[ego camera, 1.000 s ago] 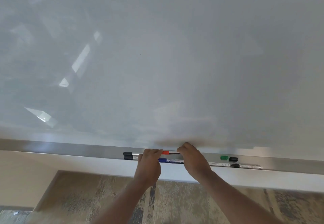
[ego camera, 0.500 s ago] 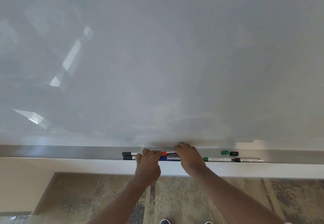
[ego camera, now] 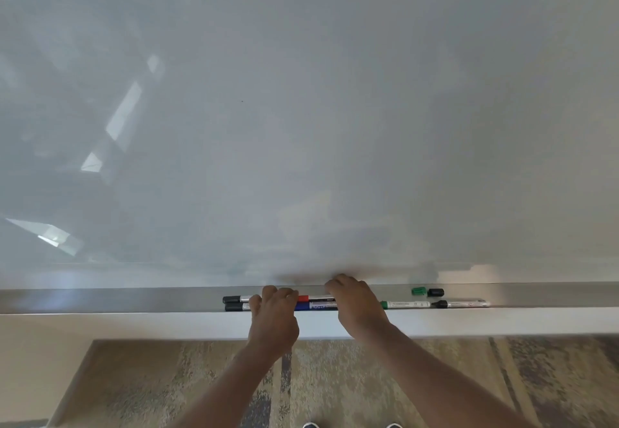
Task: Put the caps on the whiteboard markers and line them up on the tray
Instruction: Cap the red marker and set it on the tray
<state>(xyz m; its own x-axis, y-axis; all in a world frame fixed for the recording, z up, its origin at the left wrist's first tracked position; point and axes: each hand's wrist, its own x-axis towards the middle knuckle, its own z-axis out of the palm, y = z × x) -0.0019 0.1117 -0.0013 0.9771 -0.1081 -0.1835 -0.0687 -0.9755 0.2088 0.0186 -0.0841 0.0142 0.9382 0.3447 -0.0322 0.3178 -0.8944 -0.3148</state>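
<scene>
On the metal tray under the whiteboard, my left hand and my right hand rest over a pair of markers lying side by side. Between the hands show a red-capped marker and, in front of it, a blue-capped marker. Left of my left hand, two black-capped markers stick out. Right of my right hand lie an uncapped green marker and an uncapped black marker. A loose green cap and a loose black cap sit behind them. What my fingers grip is hidden.
The large whiteboard fills the upper view, with window reflections at the left. Below the tray runs a white ledge, then patterned carpet. The tips of my shoes show at the bottom edge.
Both hands have stayed on the red and blue markers. The camera has tilted down a little, so the tray looks level and my shoes have come into view.
</scene>
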